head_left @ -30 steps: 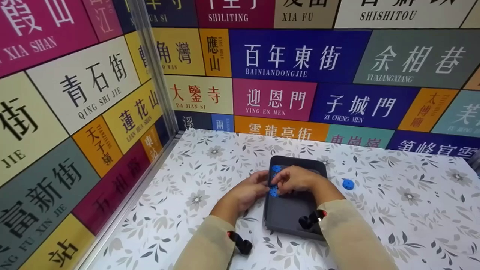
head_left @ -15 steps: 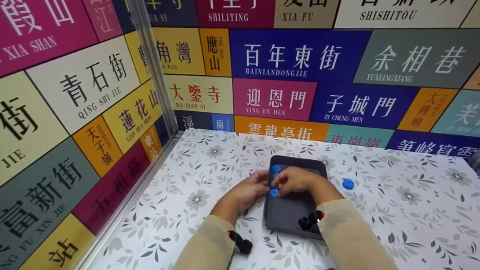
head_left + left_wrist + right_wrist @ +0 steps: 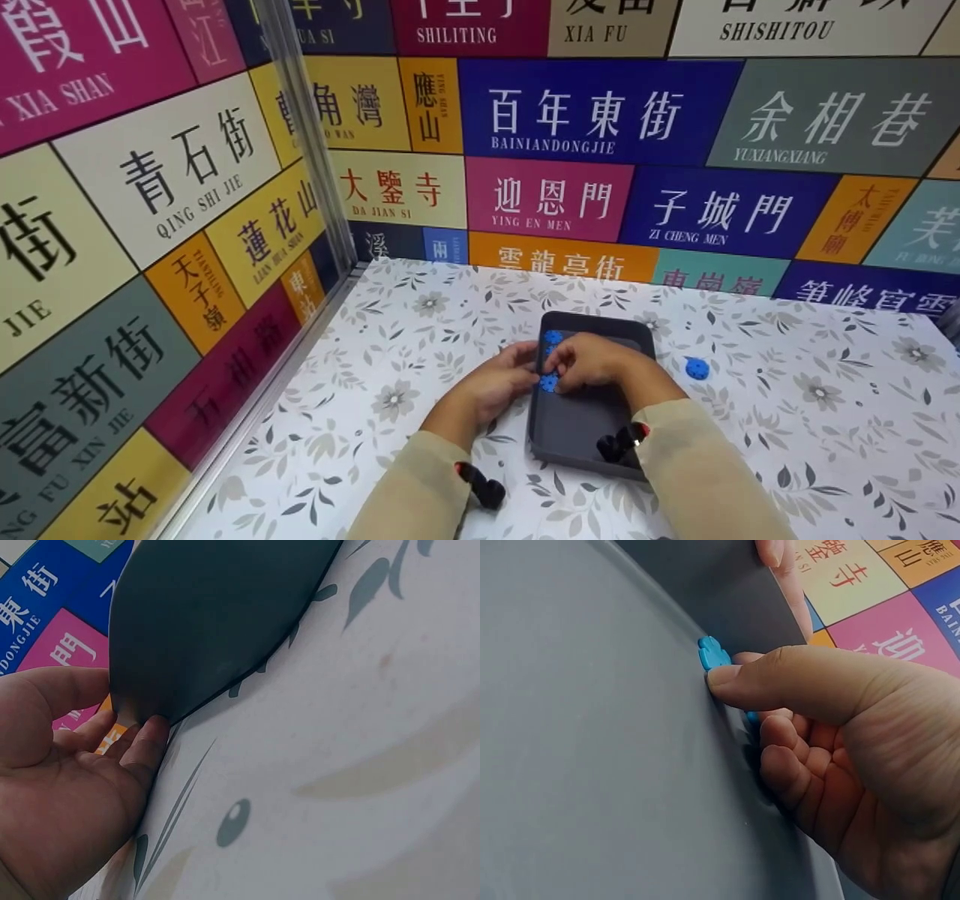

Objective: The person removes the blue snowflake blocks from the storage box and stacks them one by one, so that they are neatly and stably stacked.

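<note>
A dark grey tray [image 3: 581, 435] lies on the table, with several small blue scalloped discs along its left wall. My right hand [image 3: 589, 360] reaches into it and pinches a blue scalloped disc [image 3: 714, 654] between thumb and index finger against that wall. The other right fingers are curled, with a bit of blue showing beside them in the right wrist view. My left hand [image 3: 491, 382] grips the tray's left wall, fingers on both sides of the rim. Toward the tray's far left corner sits another blue disc [image 3: 553, 337]; one beside it is partly hidden.
A lone blue disc [image 3: 697, 368] lies on the table right of the tray. Floral white cloth covers the table [image 3: 825, 450]. Walls with colourful street-name panels [image 3: 600, 112] stand at the back and left. A small black device [image 3: 480, 486] is worn on the left wrist.
The right fingers shift very slightly at the blue disc by the tray's left wall. The left hand and the tray stay where they were.
</note>
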`<action>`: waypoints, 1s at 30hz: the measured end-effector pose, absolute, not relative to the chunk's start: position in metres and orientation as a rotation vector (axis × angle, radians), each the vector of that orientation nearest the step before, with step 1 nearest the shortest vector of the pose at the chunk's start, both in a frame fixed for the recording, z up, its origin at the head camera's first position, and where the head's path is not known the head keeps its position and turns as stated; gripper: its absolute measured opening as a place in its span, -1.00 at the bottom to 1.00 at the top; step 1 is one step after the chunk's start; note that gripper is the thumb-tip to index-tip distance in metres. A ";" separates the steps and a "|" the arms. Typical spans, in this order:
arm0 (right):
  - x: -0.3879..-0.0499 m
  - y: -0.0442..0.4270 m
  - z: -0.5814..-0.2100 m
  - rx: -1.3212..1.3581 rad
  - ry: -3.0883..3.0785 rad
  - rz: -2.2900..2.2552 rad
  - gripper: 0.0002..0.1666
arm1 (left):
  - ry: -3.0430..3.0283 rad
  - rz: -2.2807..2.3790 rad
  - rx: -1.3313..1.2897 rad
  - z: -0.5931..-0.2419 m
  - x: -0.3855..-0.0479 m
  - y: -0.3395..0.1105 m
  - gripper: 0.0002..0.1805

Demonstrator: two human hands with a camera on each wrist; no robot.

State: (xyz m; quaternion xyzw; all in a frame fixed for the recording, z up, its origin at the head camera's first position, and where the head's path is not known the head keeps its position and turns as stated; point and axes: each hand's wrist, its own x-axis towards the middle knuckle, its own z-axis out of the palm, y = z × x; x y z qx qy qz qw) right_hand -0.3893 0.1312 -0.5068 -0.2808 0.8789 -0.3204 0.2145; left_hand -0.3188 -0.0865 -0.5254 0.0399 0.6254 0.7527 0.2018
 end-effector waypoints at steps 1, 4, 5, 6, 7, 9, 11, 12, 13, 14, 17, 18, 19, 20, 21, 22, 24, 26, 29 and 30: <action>-0.389 0.131 -0.506 -0.775 2.441 -0.892 -0.65 | 1.747 2.101 0.112 -0.525 -0.319 -0.087 -0.20; -0.388 0.131 -0.506 -0.762 2.446 -0.903 -0.66 | 1.750 2.098 0.112 -0.525 -0.319 -0.087 -0.20; -0.387 0.132 -0.506 -0.760 2.445 -0.911 -0.66 | 1.751 2.098 0.111 -0.525 -0.319 -0.087 -0.20; -0.387 0.132 -0.506 -0.759 2.445 -0.917 -0.66 | 1.753 2.097 0.109 -0.525 -0.319 -0.087 -0.21; -0.387 0.132 -0.506 -0.759 2.444 -0.924 -0.67 | 1.754 2.095 0.107 -0.525 -0.318 -0.087 -0.21; -0.387 0.134 -0.506 -0.757 2.444 -0.939 -0.67 | 1.759 2.090 0.102 -0.524 -0.318 -0.087 -0.22; -0.387 0.135 -0.506 -0.760 2.446 -0.955 -0.66 | 1.761 2.086 0.099 -0.524 -0.318 -0.087 -0.22; -0.387 0.135 -0.506 -0.763 2.448 -0.962 -0.66 | 1.760 2.086 0.099 -0.524 -0.318 -0.087 -0.22; -0.387 0.135 -0.506 -0.767 2.449 -0.971 -0.67 | 1.759 2.086 0.100 -0.524 -0.318 -0.087 -0.22; -0.387 0.135 -0.506 -0.771 2.446 -0.983 -0.67 | 1.756 2.087 0.102 -0.524 -0.318 -0.087 -0.21; -0.386 0.135 -0.505 -0.778 2.423 -1.025 -0.70 | 1.750 2.090 0.105 -0.524 -0.318 -0.087 -0.20; -0.386 0.135 -0.505 -0.776 2.411 -1.040 -0.71 | 1.748 2.090 0.104 -0.524 -0.317 -0.087 -0.20; -0.386 0.136 -0.504 -0.771 2.399 -1.057 -0.73 | 1.749 2.089 0.104 -0.525 -0.317 -0.087 -0.20; -0.385 0.136 -0.504 -0.763 2.388 -1.071 -0.74 | 1.751 2.090 0.103 -0.525 -0.317 -0.087 -0.20; -0.385 0.136 -0.504 -0.754 2.381 -1.081 -0.75 | 1.753 2.089 0.099 -0.525 -0.317 -0.088 -0.20; -0.385 0.136 -0.503 -0.740 2.378 -1.091 -0.77 | 1.755 2.086 0.098 -0.525 -0.317 -0.088 -0.20; -0.385 0.138 -0.502 -0.709 2.382 -1.111 -0.78 | 1.759 2.087 0.090 -0.525 -0.317 -0.088 -0.22; -0.386 0.139 -0.501 -0.672 2.393 -1.144 -0.78 | 1.764 2.091 0.085 -0.525 -0.317 -0.087 -0.22; -0.387 0.142 -0.499 -0.625 2.412 -1.214 -0.76 | 1.768 2.093 0.076 -0.524 -0.317 -0.087 -0.23; -0.388 0.143 -0.498 -0.614 2.416 -1.241 -0.76 | 1.769 2.093 0.074 -0.524 -0.318 -0.087 -0.23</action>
